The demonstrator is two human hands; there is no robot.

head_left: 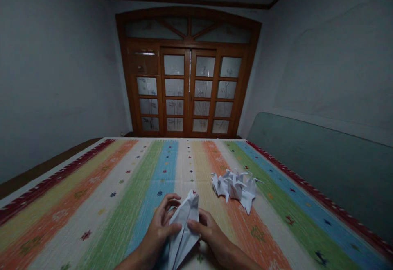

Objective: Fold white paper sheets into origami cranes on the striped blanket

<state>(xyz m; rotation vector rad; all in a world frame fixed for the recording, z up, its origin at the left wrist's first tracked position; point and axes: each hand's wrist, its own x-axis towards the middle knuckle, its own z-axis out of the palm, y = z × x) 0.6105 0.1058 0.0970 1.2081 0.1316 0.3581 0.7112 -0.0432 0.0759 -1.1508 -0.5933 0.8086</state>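
A folded sheet of white paper (185,230), long and pointed at its upper end, is held upright-slanted above the striped cloth. My left hand (161,225) grips its left edge, thumb on the front face and fingers curled behind. On the other side my right hand (211,233) pinches it, with the thumb pressed on the front near a centre crease. The fingertips behind the paper are partly hidden. Beyond my right hand lies a cluster of white folded paper cranes (235,186), close together and overlapping.
A tablecloth (123,208) with coloured stripes and small motifs covers the table. Along the right side stands a pale green panel (307,151). A wooden door with glass panes (184,86) closes off the far end between pale walls.
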